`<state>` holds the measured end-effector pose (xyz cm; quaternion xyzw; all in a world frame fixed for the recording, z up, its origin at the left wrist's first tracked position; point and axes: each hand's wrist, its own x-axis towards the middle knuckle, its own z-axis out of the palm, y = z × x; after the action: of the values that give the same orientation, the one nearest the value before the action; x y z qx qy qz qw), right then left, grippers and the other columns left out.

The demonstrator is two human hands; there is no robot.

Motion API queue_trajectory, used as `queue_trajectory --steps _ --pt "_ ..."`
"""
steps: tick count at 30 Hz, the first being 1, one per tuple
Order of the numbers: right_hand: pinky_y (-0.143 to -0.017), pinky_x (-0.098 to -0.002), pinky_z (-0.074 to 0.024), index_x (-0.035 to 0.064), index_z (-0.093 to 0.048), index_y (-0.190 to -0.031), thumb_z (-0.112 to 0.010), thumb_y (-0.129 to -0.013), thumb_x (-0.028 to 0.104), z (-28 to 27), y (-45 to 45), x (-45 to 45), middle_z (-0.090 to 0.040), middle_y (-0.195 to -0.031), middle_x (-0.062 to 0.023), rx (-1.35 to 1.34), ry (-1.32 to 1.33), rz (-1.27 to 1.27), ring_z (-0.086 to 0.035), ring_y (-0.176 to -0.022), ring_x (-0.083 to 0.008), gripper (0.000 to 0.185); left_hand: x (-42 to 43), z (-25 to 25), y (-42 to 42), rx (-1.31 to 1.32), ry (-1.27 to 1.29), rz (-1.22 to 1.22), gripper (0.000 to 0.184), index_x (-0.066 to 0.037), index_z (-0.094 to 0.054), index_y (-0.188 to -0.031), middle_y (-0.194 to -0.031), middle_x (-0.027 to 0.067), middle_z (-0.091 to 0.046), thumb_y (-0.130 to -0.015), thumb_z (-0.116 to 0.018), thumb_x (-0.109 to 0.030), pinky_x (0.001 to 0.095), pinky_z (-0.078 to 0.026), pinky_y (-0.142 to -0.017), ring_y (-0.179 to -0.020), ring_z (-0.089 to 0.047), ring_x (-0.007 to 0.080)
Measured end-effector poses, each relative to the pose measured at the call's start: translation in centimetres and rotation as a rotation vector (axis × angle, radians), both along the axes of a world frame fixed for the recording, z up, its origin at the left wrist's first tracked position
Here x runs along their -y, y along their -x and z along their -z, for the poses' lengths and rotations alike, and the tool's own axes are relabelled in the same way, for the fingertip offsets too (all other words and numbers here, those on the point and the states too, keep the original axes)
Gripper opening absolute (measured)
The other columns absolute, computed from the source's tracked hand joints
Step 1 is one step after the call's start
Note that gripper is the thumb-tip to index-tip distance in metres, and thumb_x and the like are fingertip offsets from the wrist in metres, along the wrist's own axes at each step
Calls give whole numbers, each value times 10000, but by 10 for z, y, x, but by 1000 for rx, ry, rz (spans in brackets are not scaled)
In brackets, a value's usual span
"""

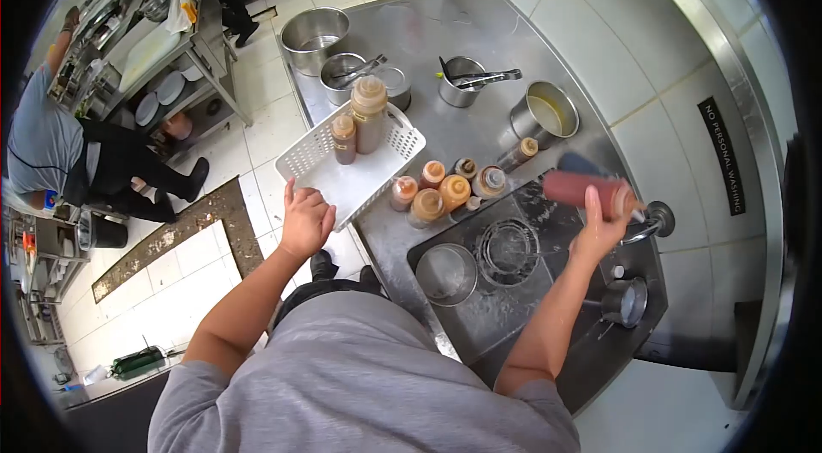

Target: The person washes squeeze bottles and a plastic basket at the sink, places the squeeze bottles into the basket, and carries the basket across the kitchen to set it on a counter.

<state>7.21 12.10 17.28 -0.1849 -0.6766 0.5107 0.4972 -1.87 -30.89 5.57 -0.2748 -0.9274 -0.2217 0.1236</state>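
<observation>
Near the tap (658,220) at the sink (548,277), a right hand (599,235) wraps round a red bottle (569,187), where a steady, full grip should prevent slipping, while the left hand (306,222) is at the white basket's (306,146) edge, its hold unclear.

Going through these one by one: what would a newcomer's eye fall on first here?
Probably the red squeeze bottle in the person's right hand, lying over the sink near the wall tap. Next would come the white perforated basket, left of the sink, with two squeeze bottles standing in it and the left hand at its near edge. The cluster of sauce bottles between basket and sink also stands out.
</observation>
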Motion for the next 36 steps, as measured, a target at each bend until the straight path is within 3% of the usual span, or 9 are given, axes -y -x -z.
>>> queue_trajectory --steps 3,7,10,18,19,26,29,32,36 --pt "-918 -330 -451 13 -560 -1174 -770 -721 60 -37 43 59 -602 -1082 -75 -161 247 -337 -582 -980 -189 501 -2 0 0 1 14 -4 200 -48 -632 -673 -775 55 -586 -816 -583 -179 553 -197 -1093 -950 -552 250" --pt "-874 -336 -446 43 -609 -1047 -839 -664 211 -12 111 139 -609 -987 -48 126 393 -637 -583 -911 -159 477 -3 -1 0 5 19 -8 206 -41 -629 -673 -782 59 -587 -819 -578 -176 548 -195 -1096 -956 -550 250" --pt "-904 -378 -442 7 -640 -1001 -863 -570 284 24 151 191 -588 -1068 -171 441 -180 -599 -565 -975 -277 559 -3 -1 0 7 34 -2 210 -42 -629 -673 -784 59 -585 -824 -575 -178 546 -194 -1098 -960 -550 250" --pt "-995 -412 -397 23 -635 -1049 -778 -654 237 121 200 230 -468 -1220 -253 870 -524 -494 -469 -1129 -410 471 -2 -3 0 20 57 -3 213 -45 -625 -673 -792 66 -580 -832 -570 -176 545 -193 -1101 -981 -543 256" --pt "-1034 -419 -370 54 -603 -1126 -758 -660 138 103 188 225 -403 -1320 -257 930 -320 -559 -416 -1223 -408 498 -3 -2 0 9 48 -3 210 -38 -629 -682 -793 72 -578 -832 -571 -173 545 -194 -1100 -990 -539 268" --pt "-1061 -396 -338 113 -523 -1258 -699 -625 -45 0 98 90 -364 -1426 -179 434 -354 -562 -408 -1285 -338 676 -4 -2 2 14 18 -8 203 -26 -629 -688 -791 75 -577 -826 -574 -164 543 -191 -1101 -1000 -536 285" --pt "-1052 -365 -345 103 -512 -1271 -704 -619 -41 48 74 28 -400 -1405 -161 549 -354 -576 -399 -1300 -304 695 -4 -2 2 21 -1 -1 194 -21 -628 -699 -795 81 -579 -822 -574 -160 544 -188 -1101 -1003 -535 286" --pt "-1016 -311 -368 39 -480 -1279 -728 -640 -17 107 62 8 -523 -1275 -113 740 73 -841 -477 -1208 -212 688 -5 0 2 7 8 8 184 -20 -622 -700 -794 84 -575 -816 -577 -156 545 -189 -1100 -1000 -536 284" --pt "-984 -321 -391 29 -450 -1266 -691 -729 24 185 56 8 -563 -1155 -101 475 525 -624 -525 -1091 -206 588 -5 -1 2 6 18 -24 181 -27 -608 -675 -787 81 -566 -808 -582 -147 544 -186 -1105 -992 -538 282"
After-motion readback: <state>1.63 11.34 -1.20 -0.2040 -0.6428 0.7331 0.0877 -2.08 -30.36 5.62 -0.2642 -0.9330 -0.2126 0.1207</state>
